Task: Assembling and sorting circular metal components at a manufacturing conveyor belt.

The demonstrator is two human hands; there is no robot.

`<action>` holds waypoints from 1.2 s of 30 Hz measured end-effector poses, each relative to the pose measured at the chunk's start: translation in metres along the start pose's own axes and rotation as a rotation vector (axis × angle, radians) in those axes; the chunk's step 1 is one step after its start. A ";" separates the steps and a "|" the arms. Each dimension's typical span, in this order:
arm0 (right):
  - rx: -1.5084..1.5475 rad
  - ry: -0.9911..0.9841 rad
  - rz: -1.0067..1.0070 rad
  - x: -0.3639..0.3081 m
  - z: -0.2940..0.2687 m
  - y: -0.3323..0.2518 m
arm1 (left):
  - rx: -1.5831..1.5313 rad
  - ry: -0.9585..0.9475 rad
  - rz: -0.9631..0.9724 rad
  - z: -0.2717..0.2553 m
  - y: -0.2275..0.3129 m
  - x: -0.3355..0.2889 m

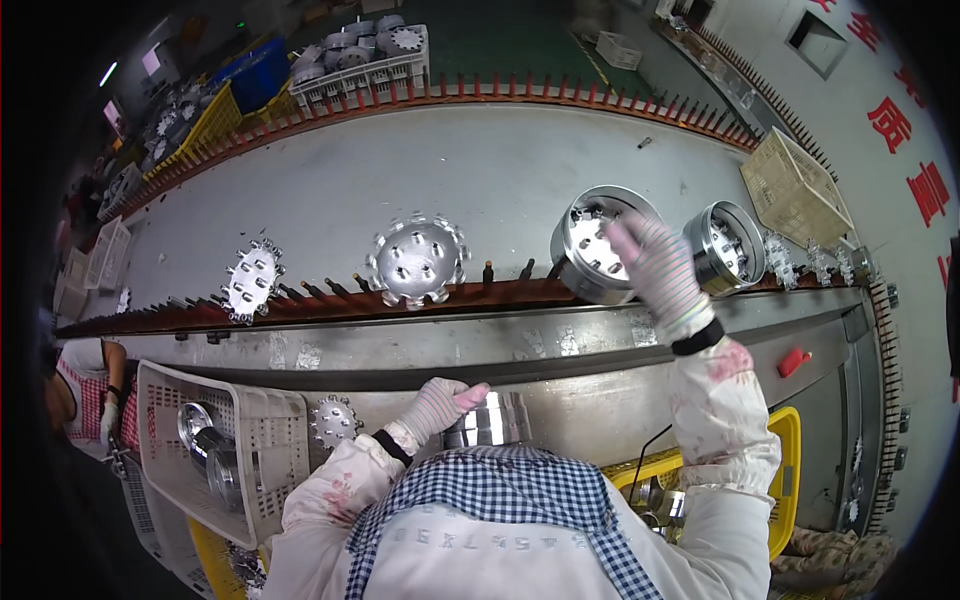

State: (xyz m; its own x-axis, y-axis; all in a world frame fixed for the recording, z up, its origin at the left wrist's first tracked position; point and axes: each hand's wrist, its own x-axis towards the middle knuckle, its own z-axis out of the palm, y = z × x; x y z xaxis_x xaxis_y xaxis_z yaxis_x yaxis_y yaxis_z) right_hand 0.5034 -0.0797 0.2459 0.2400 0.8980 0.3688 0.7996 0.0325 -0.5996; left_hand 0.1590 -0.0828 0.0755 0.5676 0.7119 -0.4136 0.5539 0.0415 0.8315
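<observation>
My left hand [443, 407], in a striped glove, is closed on the upper edge of a shiny metal cylinder [497, 420] just in front of my apron. My right hand [660, 275] reaches out over a wide metal drum [567, 262] on the far rail. Its fingers are blurred by motion at the drum's open mouth, so I cannot tell whether they grip it. Inside that drum is a studded metal disc [588, 243]. A second drum [710, 262] stands to its right. Toothed discs hang on the rail to the left, one nearer [418, 262] and one farther [252, 280].
A white crate [300, 430] with metal parts stands at my left, beside a loose disc [334, 421]. A yellow bin [787, 470] is at my right, near a red object [793, 361]. Pegs line the conveyor [480, 150]. A co-worker's gloved hand [109, 420] shows far left.
</observation>
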 end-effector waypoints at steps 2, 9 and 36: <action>-0.102 0.254 -0.268 0.045 -0.008 -0.001 | 0.038 -0.014 0.016 0.005 -0.016 0.006; -0.540 -0.531 -0.157 0.083 0.022 0.004 | 0.281 -0.009 0.092 0.018 -0.013 0.006; -0.584 -0.622 -0.063 0.120 0.000 0.015 | 0.295 0.259 0.134 0.018 -0.004 -0.039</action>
State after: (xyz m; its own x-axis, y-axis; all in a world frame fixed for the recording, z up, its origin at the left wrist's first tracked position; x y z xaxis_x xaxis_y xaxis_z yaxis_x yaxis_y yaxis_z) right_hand 0.5442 0.0286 0.2804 -0.0236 0.9851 -0.1704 0.9977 0.0125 -0.0659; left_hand 0.1456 -0.1236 0.0811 0.4951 0.8518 -0.1710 0.6579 -0.2391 0.7141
